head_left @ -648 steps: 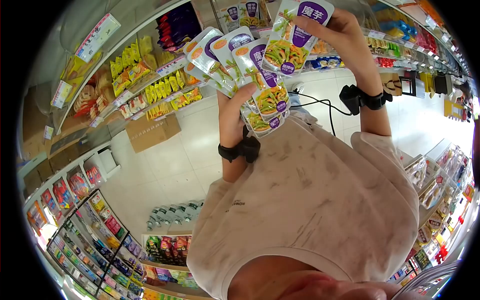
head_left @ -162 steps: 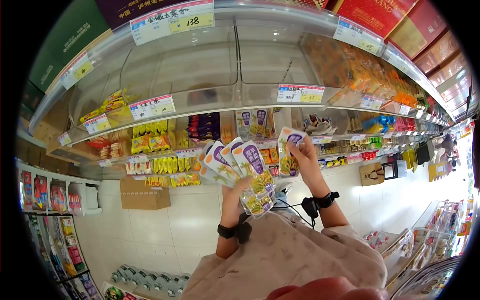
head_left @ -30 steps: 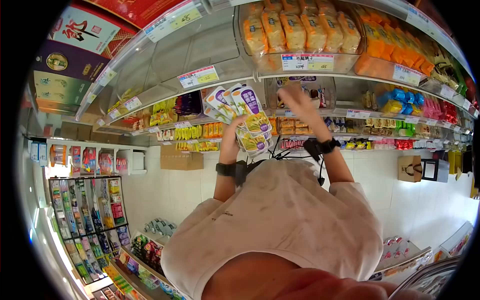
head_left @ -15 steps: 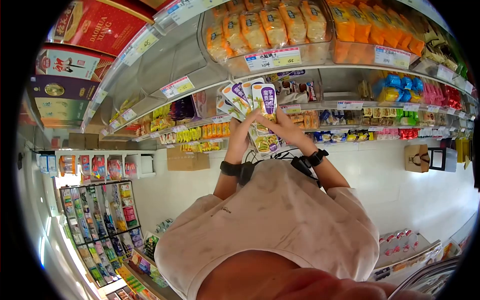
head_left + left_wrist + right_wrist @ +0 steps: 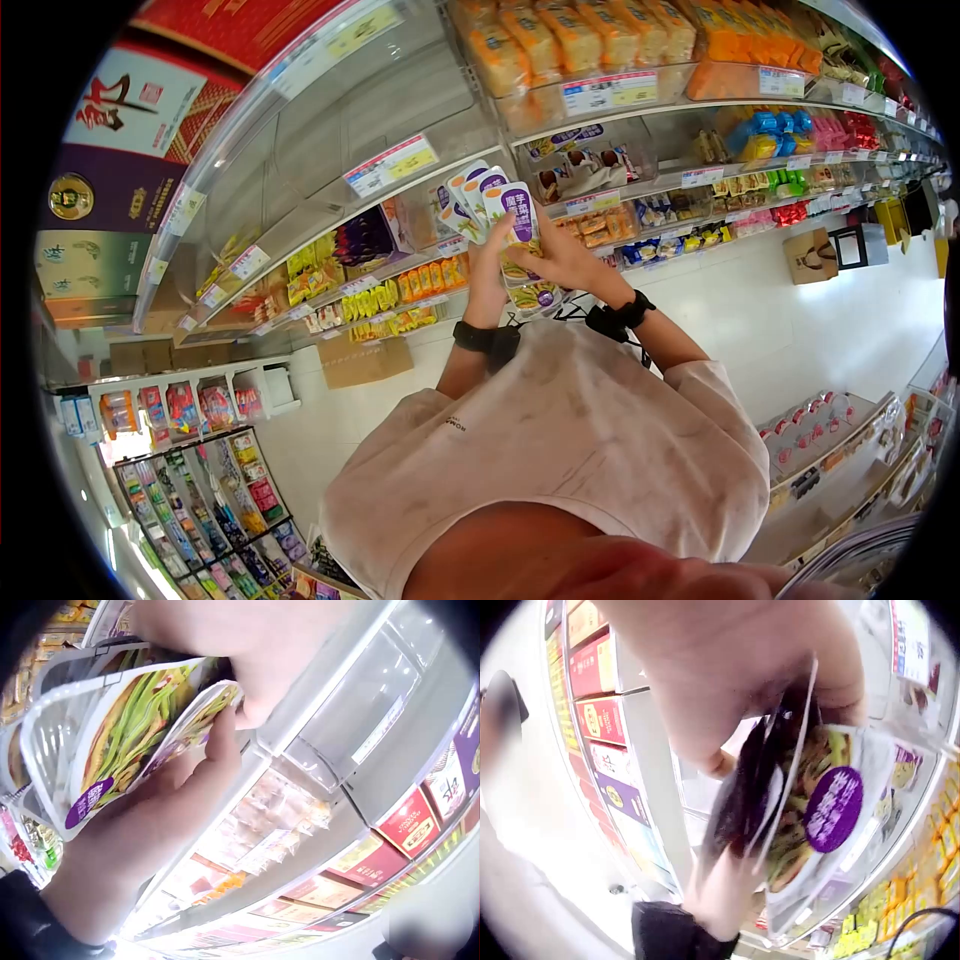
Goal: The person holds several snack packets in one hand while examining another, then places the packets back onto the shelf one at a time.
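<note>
- Left hand [image 5: 487, 276] and right hand [image 5: 573, 262] meet out front, forearms angled inward, both gripping the fanned snack packets [image 5: 519, 205]
- packets stick out past the thumbs, fanned toward the left
- stocked store shelves [image 5: 350, 125] just beyond the grip
- pale shiny floor [image 5: 720, 305] below, cardboard box [image 5: 366, 363] off left

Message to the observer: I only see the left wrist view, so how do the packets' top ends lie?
Observer: In the head view, the packets are fanned out above the left hand.

Operator: Anything on the floor at the person's left?

Observer: Yes, a cardboard box, below the snack shelves.

Operator: And what about the shirt?

Observer: The head view shows dark smudges across the pale shirt.
</note>
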Available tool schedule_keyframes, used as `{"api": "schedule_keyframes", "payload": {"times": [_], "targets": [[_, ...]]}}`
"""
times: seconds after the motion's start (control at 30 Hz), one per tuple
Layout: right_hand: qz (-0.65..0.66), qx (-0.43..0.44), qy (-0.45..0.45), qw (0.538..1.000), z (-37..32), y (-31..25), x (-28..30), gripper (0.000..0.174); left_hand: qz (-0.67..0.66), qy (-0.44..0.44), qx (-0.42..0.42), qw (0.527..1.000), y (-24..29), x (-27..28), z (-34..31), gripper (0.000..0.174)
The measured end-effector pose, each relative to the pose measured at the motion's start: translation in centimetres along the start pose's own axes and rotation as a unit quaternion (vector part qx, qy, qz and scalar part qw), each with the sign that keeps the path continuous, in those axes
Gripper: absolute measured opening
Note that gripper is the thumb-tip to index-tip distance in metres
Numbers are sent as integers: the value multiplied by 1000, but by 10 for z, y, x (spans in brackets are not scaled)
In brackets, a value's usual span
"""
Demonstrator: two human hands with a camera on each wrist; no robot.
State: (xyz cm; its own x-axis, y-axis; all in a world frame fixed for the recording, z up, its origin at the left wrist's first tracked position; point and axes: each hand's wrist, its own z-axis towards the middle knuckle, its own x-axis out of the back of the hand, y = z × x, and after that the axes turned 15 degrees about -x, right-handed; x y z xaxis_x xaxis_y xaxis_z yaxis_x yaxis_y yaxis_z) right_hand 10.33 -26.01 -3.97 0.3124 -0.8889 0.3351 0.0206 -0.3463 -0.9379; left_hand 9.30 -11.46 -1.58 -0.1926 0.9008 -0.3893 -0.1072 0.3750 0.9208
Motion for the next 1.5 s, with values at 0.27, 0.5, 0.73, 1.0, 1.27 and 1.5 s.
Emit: {"api": "schedule_keyframes", "payload": {"times": [0.27, 0.5, 0.73, 1.0, 1.27, 1.5], "targets": [[321, -237, -4, 917, -25, -19, -45, 64, -175, 64, 101, 977, -1, 82, 21, 31], [670, -260, -7, 695, -31, -31, -92, 54, -88, 138, -64, 984, -12, 62, 8, 43], [651, -226, 87, 719, -21, -25, -83, 47, -10, 67, -109, 992, -5, 35, -16, 36], [691, -186, 87, 693, -10, -27, -59, 44, 56, 17, -138, 989, -11, 15, -22, 35], [631, -150, 118, 752, 2, -15, -51, 40, 62, 52, -91, 993, -13, -6, -36, 36], [385, -134, 147, 901, 23, 9, -63, 45, -85, 166, -79, 979, -23, 5, 1, 35]]}}
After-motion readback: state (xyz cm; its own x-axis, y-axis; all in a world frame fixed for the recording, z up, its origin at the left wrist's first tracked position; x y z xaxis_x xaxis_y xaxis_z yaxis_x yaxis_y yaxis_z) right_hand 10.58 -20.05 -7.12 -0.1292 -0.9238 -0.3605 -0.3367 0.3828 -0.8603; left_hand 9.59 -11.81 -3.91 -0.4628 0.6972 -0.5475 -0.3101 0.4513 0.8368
